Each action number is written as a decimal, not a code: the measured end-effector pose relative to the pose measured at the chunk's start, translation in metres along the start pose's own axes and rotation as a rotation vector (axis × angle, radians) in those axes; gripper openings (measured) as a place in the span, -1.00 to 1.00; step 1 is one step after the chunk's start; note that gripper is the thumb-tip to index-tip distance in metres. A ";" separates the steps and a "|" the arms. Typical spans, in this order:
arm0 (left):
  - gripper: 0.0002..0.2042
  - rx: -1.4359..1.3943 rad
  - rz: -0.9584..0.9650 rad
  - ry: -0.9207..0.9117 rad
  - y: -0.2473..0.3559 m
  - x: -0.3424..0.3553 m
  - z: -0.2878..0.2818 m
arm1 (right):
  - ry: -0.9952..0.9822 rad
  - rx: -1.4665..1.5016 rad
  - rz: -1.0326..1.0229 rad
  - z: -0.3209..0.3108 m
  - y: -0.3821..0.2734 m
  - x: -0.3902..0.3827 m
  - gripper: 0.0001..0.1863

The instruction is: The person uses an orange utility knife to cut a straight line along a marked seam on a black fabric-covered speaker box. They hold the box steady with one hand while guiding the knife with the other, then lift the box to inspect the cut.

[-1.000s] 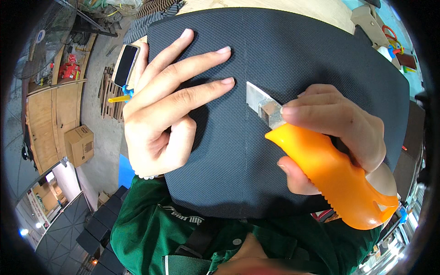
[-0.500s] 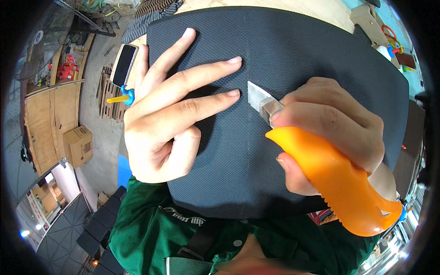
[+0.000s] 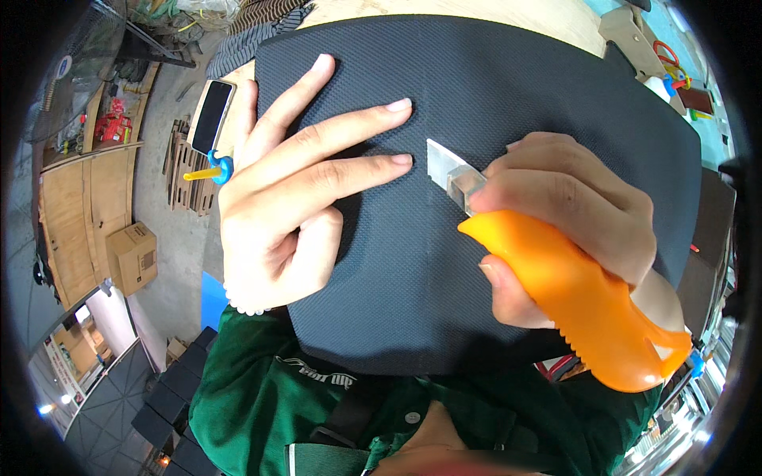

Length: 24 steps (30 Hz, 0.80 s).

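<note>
A dark, finely textured sheet (image 3: 373, 309) with a faint straight line running down its middle lies in front of me. My right hand (image 3: 567, 202) grips an orange-handled utility knife (image 3: 587, 297). Its pale blade (image 3: 443, 163) slants to the upper left, with the tip at the faint line; whether it cuts in cannot be seen. Left of the line, my left hand (image 3: 286, 182) is spread over the sheet, index and middle fingertips pointing toward the blade. The left thumb is tucked under, and a white bead bracelet (image 3: 248, 310) circles the wrist.
Beyond the sheet's left edge are a phone (image 3: 213, 115) and a blue-and-yellow tool (image 3: 213, 170). Striped cloth (image 3: 258, 40) lies at the far left. A grey bracket-like object (image 3: 627, 36) and small coloured items sit at the far right. A cardboard box (image 3: 132, 258) rests on the floor.
The knife and both hands keep nearly the same place against the sheet, with the blade tip still at the line. The whole view has shifted slightly, and the bead bracelet now shows.
</note>
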<state>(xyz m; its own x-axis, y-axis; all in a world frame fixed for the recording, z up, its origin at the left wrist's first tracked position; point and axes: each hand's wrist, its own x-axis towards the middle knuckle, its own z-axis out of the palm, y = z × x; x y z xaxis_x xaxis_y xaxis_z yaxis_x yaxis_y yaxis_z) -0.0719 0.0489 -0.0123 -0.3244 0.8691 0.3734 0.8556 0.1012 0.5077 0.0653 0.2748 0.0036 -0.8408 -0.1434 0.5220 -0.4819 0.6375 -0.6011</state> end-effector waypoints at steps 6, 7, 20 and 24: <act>-0.52 0.007 0.027 0.011 -0.003 0.000 0.000 | 0.033 0.007 -0.024 -0.003 0.004 -0.005 -0.59; -0.52 0.011 0.033 0.008 -0.003 0.000 0.000 | 0.024 0.032 -0.014 -0.004 0.004 -0.005 -0.59; -0.56 -0.003 0.065 0.027 -0.007 0.001 0.001 | -0.039 0.097 0.044 -0.006 0.004 0.000 -0.62; -0.59 -0.019 0.066 0.014 -0.005 0.001 -0.001 | -0.025 0.141 0.011 -0.003 0.010 0.000 -0.64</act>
<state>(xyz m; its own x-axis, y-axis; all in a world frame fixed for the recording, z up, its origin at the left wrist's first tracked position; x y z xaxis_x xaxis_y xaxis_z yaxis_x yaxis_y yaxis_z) -0.0763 0.0487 -0.0139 -0.2729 0.8669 0.4172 0.8678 0.0346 0.4957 0.0611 0.2835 -0.0006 -0.8512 -0.1573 0.5007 -0.5013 0.5263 -0.6868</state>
